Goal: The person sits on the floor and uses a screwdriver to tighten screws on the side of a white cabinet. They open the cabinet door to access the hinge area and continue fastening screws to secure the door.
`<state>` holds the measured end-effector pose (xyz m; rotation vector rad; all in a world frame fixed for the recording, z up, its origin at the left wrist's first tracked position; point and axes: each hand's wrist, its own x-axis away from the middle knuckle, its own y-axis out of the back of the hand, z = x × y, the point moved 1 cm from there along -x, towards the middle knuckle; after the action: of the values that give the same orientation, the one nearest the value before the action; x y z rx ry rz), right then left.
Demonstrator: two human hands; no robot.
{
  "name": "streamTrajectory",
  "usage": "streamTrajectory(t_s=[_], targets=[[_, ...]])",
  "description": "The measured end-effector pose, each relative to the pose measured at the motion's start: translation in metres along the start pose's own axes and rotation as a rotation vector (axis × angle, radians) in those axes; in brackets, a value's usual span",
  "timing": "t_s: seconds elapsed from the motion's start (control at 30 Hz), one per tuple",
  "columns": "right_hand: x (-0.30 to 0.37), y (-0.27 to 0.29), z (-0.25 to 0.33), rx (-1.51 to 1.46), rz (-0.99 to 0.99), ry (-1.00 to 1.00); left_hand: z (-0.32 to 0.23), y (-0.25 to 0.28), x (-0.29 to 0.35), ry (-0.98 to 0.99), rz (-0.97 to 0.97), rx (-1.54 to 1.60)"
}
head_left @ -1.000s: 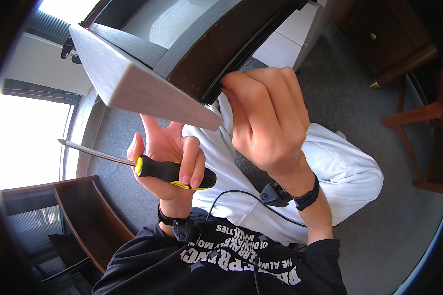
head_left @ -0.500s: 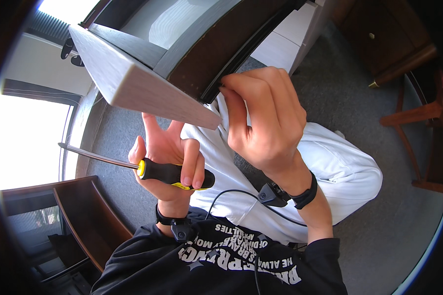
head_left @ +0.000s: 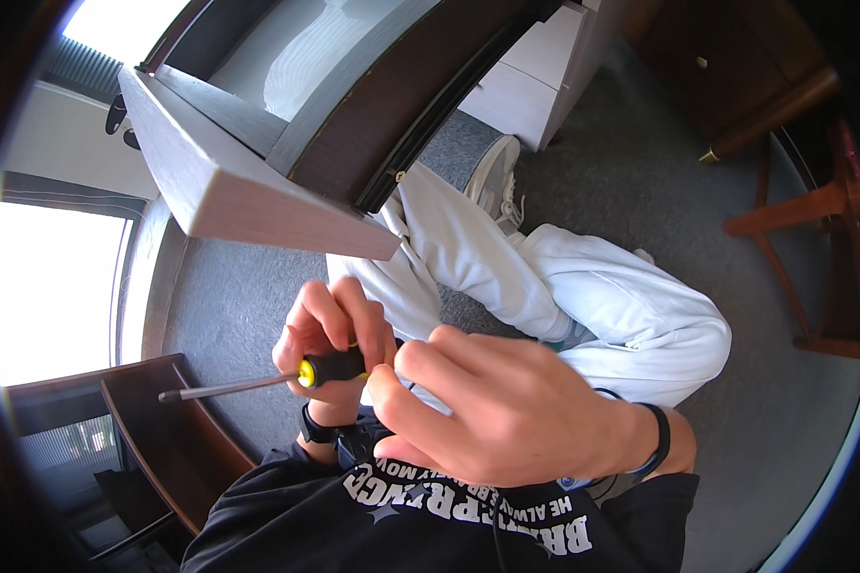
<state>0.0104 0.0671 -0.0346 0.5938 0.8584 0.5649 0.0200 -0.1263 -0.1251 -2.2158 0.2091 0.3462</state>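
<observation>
My left hand (head_left: pixel 327 317) is closed around a screwdriver (head_left: pixel 334 368) with a black and yellow handle, its metal shaft pointing left. A tiny brassy spot shows between my left fingers, too small to name. My right hand (head_left: pixel 506 411) is curled in front of my chest, its fingertips close against my left hand and the handle's end. What those fingertips pinch, if anything, is hidden. Beyond my hands juts a tilted wooden piece with a pale grey front panel (head_left: pixel 287 215). A black rail (head_left: pixel 430 119) runs along its dark brown side, with a small brassy screw head (head_left: pixel 400 177) near its end.
My legs in white trousers (head_left: pixel 631 296) are folded on the grey carpet (head_left: pixel 640 191). White drawers (head_left: pixel 521 86) stand behind the panel. A brown cabinet (head_left: pixel 745 67) and a wooden chair (head_left: pixel 803 215) are at right. Dark wooden furniture (head_left: pixel 153 420) lies lower left, beside a bright window (head_left: pixel 53 286).
My right hand has left the rail's end and come down beside my left hand. My left hand has drawn back from under the panel with the screwdriver. A screw head now shows on the rail.
</observation>
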Motion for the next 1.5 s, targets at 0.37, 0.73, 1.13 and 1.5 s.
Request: streamTrajectory(t_s=[0.37,0.73,1.13,1.5], targets=[[0.034,-0.028,0.006,-0.21,0.004,-0.374,0.032,-0.037,0.013,0.137,0.026,-0.18],[0.072,0.008,0.004,-0.237,-0.147,-0.566,0.054,-0.055,-0.009,0.277,0.213,-0.528],[0.117,0.052,0.0,-0.385,-0.606,-0.791,0.025,-0.036,-0.048,0.164,-0.108,-0.463],[0.116,0.048,-0.016,-0.226,-0.714,-0.477,0.003,-0.018,-0.063,0.178,-0.029,-0.101]])
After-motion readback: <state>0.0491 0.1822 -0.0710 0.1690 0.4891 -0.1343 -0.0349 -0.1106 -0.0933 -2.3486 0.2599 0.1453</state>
